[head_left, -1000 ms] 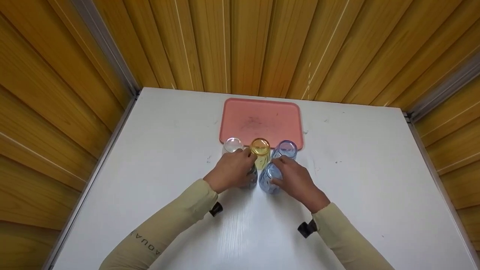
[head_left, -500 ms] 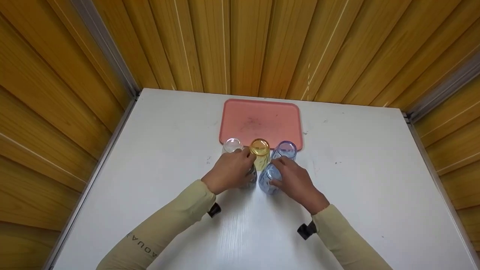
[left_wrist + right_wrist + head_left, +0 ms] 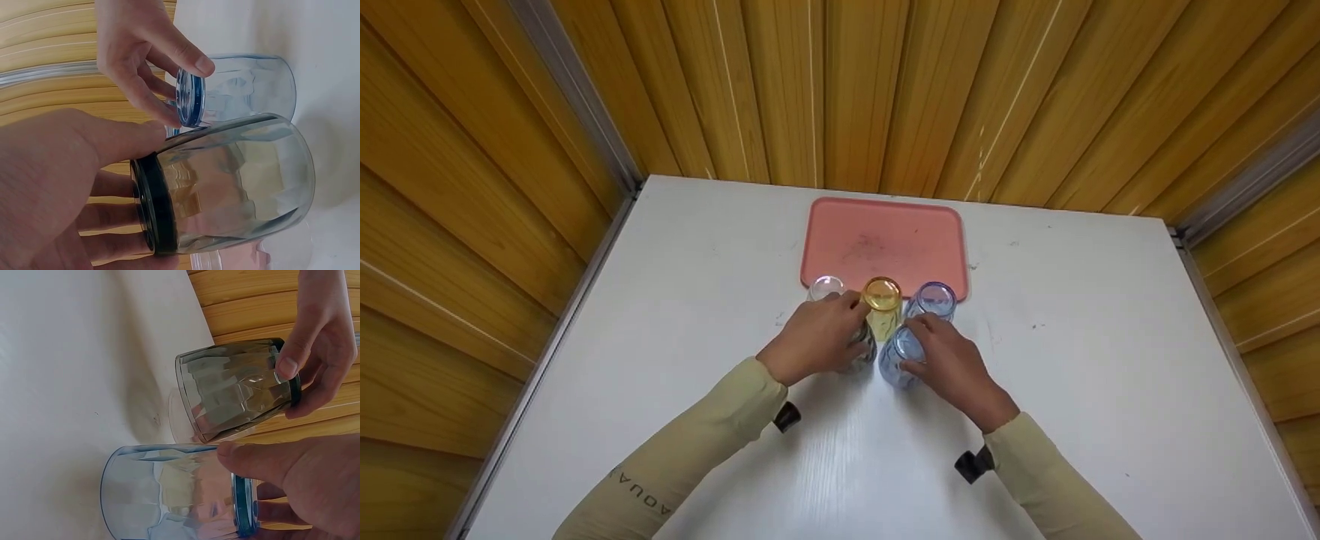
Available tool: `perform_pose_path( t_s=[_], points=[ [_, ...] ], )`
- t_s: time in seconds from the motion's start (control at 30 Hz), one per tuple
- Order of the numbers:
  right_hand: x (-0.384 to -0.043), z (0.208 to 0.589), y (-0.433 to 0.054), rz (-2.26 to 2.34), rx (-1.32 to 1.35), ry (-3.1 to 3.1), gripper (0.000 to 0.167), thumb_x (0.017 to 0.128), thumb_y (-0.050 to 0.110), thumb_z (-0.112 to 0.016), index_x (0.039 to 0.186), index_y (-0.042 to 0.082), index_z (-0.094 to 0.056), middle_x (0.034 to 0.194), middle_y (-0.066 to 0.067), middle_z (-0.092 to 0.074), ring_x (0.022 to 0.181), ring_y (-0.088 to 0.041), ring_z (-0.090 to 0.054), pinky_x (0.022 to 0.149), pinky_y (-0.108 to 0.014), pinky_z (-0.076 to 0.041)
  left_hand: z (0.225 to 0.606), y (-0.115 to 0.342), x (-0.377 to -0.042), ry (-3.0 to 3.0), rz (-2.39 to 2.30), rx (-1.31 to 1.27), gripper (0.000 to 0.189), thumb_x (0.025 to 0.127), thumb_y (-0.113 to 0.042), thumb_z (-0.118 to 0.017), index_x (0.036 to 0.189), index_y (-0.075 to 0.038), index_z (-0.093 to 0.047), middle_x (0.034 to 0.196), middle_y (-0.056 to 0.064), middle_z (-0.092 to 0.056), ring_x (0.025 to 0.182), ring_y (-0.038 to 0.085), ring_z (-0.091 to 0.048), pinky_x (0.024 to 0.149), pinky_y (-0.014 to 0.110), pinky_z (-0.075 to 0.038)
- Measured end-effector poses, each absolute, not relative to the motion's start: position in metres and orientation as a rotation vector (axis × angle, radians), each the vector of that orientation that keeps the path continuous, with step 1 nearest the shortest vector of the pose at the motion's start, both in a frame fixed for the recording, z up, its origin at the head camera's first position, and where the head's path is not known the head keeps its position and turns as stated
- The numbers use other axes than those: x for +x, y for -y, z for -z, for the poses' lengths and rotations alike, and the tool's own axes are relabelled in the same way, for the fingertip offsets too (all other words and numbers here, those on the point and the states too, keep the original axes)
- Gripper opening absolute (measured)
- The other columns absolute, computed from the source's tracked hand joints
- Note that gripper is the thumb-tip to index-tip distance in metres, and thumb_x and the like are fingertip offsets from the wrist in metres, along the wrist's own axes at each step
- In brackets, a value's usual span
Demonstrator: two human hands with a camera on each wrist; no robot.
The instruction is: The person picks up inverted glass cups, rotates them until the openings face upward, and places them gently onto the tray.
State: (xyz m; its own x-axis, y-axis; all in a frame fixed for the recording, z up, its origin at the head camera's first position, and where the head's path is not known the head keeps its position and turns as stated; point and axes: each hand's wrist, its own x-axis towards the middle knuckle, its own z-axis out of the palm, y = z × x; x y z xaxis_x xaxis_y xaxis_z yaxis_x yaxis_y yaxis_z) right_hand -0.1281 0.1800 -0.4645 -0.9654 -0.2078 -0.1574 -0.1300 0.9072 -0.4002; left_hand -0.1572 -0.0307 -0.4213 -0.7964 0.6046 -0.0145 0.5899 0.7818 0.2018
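My left hand [image 3: 815, 337] grips a smoky grey drinking glass [image 3: 236, 191] by its dark, thick base. That glass is upside down, with its mouth toward the table and tilted slightly in the right wrist view. To its right, my right hand [image 3: 956, 364] holds a light blue glass [image 3: 169, 489], also inverted, with thumb and fingers around the base. Just behind these two, a row of three more upturned glasses stands: a clear one [image 3: 826, 286], an amber-yellow one [image 3: 883, 296] and a blue-violet one [image 3: 936, 298]. My left hand partly covers the clear and grey glasses in the head view.
A pink rectangular tray [image 3: 885, 236] lies behind the glasses, its front edge overlapped by the back row in the head view. All stand on a white table [image 3: 697, 270]. Wood-look panel walls [image 3: 855, 90] rise along the back and both sides.
My left hand and forearm have shifted very slightly left, still on the grey glass. The right hand keeps its hold on the light blue glass, and the back row stays put.
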Motion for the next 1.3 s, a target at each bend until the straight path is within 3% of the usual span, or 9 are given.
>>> perform_pose_path(
  t_s=[0.53, 0.87, 1.3],
  points=[
    [-0.129, 0.465, -0.178, 0.57, -0.27, -2.9, 0.068, 0.08, 0.026, -0.079, 0.139, 0.009, -0.049, 0.144, -0.013, -0.046, 0.134, -0.031, -0.046, 0.105, -0.047, -0.045, 0.415, 0.033, -0.155, -2.946, -0.265, 1.007, 0.047, 0.085, -0.038, -0.072, 0.12, -0.011, -0.059, 0.109, 0.005, -0.062, 0.087, 0.018, -0.062, 0.075, 0.033, -0.058],
    [-0.127, 0.467, -0.177, 0.637, -0.252, -2.885, 0.077, 0.076, 0.025, -0.083, 0.143, 0.016, -0.046, 0.149, -0.008, -0.04, 0.137, -0.031, -0.041, 0.106, -0.05, -0.044, 0.412, 0.034, -0.153, -2.95, -0.255, 1.001, 0.049, 0.087, -0.04, -0.07, 0.124, -0.01, -0.058, 0.113, 0.006, -0.062, 0.09, 0.019, -0.062, 0.076, 0.034, -0.058],
    [-0.124, 0.468, -0.172, 0.635, -0.336, -2.963, 0.083, 0.07, 0.037, -0.086, 0.141, 0.016, -0.047, 0.141, -0.006, -0.047, 0.129, -0.028, -0.045, 0.107, -0.052, -0.042, 0.408, 0.038, -0.153, -2.983, -0.339, 0.982, 0.046, 0.089, -0.039, -0.068, 0.123, -0.01, -0.059, 0.111, 0.006, -0.062, 0.091, 0.017, -0.062, 0.075, 0.034, -0.059]
  ],
)
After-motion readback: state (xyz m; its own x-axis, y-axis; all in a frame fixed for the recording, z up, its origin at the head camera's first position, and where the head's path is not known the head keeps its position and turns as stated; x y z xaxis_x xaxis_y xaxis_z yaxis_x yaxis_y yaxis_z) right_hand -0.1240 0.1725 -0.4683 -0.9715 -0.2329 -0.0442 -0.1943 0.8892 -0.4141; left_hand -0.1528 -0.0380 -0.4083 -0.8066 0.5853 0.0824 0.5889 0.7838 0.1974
